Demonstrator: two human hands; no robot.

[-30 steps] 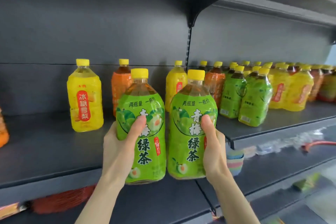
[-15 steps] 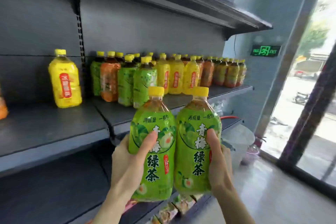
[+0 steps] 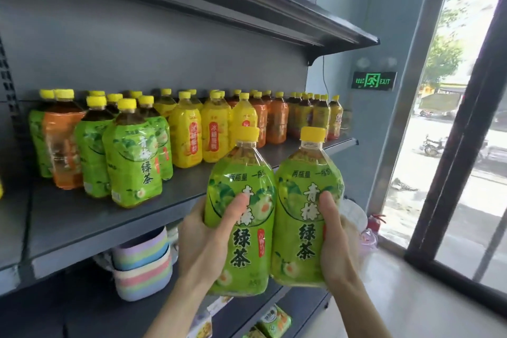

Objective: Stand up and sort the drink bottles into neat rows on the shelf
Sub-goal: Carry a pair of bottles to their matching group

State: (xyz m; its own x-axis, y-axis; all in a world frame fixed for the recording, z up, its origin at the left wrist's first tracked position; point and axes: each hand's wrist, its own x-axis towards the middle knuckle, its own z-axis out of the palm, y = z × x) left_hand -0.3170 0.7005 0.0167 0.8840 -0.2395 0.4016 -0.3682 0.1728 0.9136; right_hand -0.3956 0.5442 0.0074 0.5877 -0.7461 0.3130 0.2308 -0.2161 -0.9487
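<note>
My left hand grips one green tea bottle with a yellow cap. My right hand grips a second green tea bottle beside it. Both bottles are upright, touching each other, held in front of the grey shelf and below its front edge. On the shelf stand several green bottles at the left, an orange bottle, yellow bottles in the middle, and orange and dark bottles toward the right end.
An upper shelf overhangs the bottles. Striped pastel bowls sit on the shelf below. Small green packs lie lower down. A green exit sign hangs on the wall, and a glass door stands at the right.
My view has swung right along the shelf with both bottles still in my hands. The crowded right section is now straight ahead, and the lone yellow bottle at the left has left the view.
</note>
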